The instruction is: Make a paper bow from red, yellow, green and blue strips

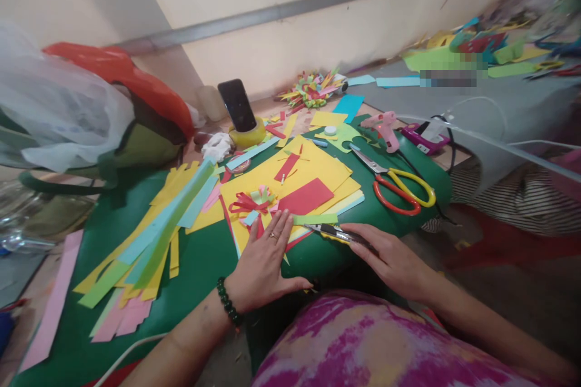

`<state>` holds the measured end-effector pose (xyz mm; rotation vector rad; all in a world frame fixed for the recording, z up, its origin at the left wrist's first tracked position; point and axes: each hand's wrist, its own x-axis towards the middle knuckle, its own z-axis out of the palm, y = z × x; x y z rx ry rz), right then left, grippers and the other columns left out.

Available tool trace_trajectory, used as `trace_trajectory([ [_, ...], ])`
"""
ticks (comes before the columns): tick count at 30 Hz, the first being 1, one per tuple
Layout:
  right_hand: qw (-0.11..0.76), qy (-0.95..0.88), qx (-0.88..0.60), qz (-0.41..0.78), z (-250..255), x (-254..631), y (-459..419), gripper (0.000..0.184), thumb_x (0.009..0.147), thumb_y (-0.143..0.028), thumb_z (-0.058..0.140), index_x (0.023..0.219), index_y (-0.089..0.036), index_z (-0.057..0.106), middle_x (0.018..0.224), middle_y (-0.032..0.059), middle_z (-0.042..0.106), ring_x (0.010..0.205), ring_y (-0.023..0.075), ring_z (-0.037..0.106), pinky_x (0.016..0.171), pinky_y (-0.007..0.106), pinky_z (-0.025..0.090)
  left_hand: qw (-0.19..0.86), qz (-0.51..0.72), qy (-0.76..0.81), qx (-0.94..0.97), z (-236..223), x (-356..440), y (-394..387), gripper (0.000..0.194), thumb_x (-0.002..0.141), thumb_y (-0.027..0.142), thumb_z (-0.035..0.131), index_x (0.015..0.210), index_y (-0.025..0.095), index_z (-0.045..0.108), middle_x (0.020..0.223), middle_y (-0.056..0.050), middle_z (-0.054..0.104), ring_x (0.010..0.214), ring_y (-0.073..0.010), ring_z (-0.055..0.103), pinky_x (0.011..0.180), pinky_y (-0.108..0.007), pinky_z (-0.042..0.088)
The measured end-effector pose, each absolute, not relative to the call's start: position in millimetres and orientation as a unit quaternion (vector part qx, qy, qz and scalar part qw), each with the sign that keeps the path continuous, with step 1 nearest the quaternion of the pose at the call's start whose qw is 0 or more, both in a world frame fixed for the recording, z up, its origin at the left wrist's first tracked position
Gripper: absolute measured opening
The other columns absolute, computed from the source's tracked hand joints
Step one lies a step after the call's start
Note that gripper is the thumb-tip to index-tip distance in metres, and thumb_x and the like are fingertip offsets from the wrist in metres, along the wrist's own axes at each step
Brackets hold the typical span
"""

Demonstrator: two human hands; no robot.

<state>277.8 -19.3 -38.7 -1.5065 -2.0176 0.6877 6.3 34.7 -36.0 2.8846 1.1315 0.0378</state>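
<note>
My left hand (265, 260) lies flat with its fingers stretched out, pressing on the near edge of a stack of yellow paper (324, 160). A green paper strip (318, 219) extends to the right from under its fingertips. In my right hand (385, 254) is a utility knife (336, 232), its blade pointing left beside the strip. Just beyond my left fingers sits a looped paper flower (254, 201) in red, green and pink. A red paper rectangle (308, 196) rests on the yellow sheets.
Scissors (385, 178) with red and yellow handles lie to the right, near a pink glue gun (384, 130). Many cut strips (154, 242) spread over the green surface (200, 272) at left. A phone (236, 106) leans in a tape roll (249, 135). Bags (91, 103) stand at far left.
</note>
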Motion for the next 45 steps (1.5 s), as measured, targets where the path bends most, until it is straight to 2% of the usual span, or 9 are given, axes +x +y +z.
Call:
trace_trajectory([
  [5, 0.255, -0.749, -0.557, 0.252, -38.4, 277.4, -22.7, 0.035, 0.099, -0.031, 0.037, 0.126, -0.019, 0.056, 0.12, 0.0117, 0.068, 0.107, 0.0233, 0.067, 0.093, 0.041, 0.056, 0.046, -0.007, 0.38, 0.924, -33.2, 9.7, 34.5, 0.118, 0.071, 0.089, 0.03, 0.154, 0.008, 0.014, 0.157, -0.022, 0.027, 0.147, -0.0362, 0.02, 0.116, -0.059, 0.008],
  [17, 0.266, -0.742, -0.557, 0.261, -36.7, 272.5, -25.1, 0.034, 0.098, -0.031, 0.039, 0.124, -0.019, 0.058, 0.119, 0.0117, 0.069, 0.105, 0.0229, 0.068, 0.091, 0.04, 0.057, 0.049, 0.002, 0.396, 0.917, -36.2, 10.5, 31.8, 0.119, 0.069, 0.091, 0.031, 0.154, 0.008, 0.019, 0.156, -0.023, 0.027, 0.147, -0.0357, 0.02, 0.117, -0.057, 0.006],
  [24, 0.284, -0.746, -0.547, 0.251, -36.6, 272.3, -26.0, 0.032, 0.097, -0.029, 0.041, 0.123, -0.021, 0.059, 0.119, 0.0106, 0.069, 0.106, 0.0225, 0.068, 0.091, 0.039, 0.057, 0.025, 0.013, 0.398, 0.917, -37.4, 13.9, 30.1, 0.118, 0.07, 0.09, 0.032, 0.154, 0.009, 0.018, 0.155, -0.024, 0.03, 0.147, -0.0364, 0.021, 0.117, -0.058, 0.009],
  [29, 0.275, -0.744, -0.554, 0.251, -36.3, 274.0, -29.0, 0.033, 0.098, -0.03, 0.039, 0.123, -0.021, 0.058, 0.118, 0.0109, 0.069, 0.106, 0.0221, 0.068, 0.091, 0.038, 0.056, 0.019, 0.0, 0.408, 0.913, -33.9, 16.6, 29.2, 0.121, 0.068, 0.092, 0.028, 0.152, 0.005, 0.024, 0.154, -0.025, 0.031, 0.146, -0.0372, 0.023, 0.116, -0.058, 0.012],
  [33, 0.267, -0.744, -0.559, 0.251, -36.7, 274.6, -28.9, 0.035, 0.098, -0.031, 0.037, 0.123, -0.02, 0.057, 0.118, 0.0118, 0.069, 0.107, 0.0228, 0.068, 0.092, 0.039, 0.056, 0.017, -0.007, 0.404, 0.914, -27.3, 11.2, 31.6, 0.122, 0.069, 0.092, 0.028, 0.151, 0.002, 0.024, 0.155, -0.027, 0.027, 0.146, -0.0381, 0.022, 0.115, -0.059, 0.014],
  [45, 0.283, -0.745, -0.556, 0.237, -40.6, 271.2, -33.6, 0.034, 0.097, -0.031, 0.039, 0.123, -0.021, 0.059, 0.116, 0.0105, 0.07, 0.102, 0.0231, 0.069, 0.086, 0.038, 0.059, 0.011, -0.014, 0.405, 0.914, -33.8, 5.6, 28.9, 0.122, 0.068, 0.092, 0.029, 0.152, 0.004, 0.022, 0.156, -0.028, 0.025, 0.147, -0.0387, 0.019, 0.115, -0.061, 0.012],
])
